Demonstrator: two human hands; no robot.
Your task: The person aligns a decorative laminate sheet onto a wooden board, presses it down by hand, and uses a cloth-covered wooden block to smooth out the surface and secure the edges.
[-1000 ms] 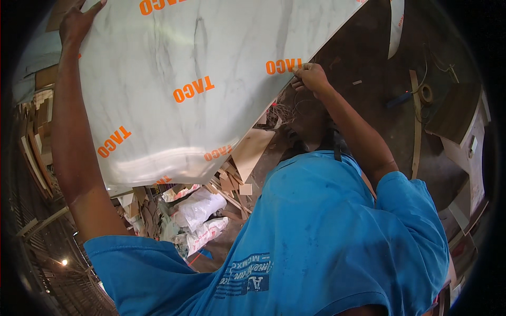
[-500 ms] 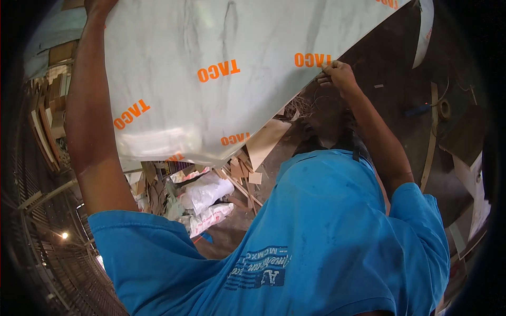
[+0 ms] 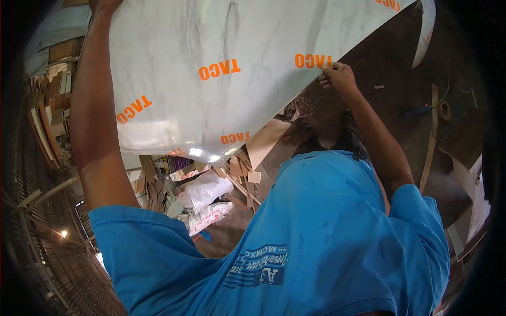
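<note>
extending left from right grip point(image 3: 340, 77): sheet point(image 3: 211, 47) (edge pinched)

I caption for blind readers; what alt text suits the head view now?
A large white, grey-veined sheet printed in orange spans the upper picture, its edge pinched in the person's right hand. The left hand, partly out of frame, is at its left side. Below: blue shirt, white sacks, wood scraps.

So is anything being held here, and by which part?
Yes, a large glossy white marble-patterned sheet: the right hand pinches its right edge. The left hand is at the left edge, but cropped, so its grip cannot be told.
</note>
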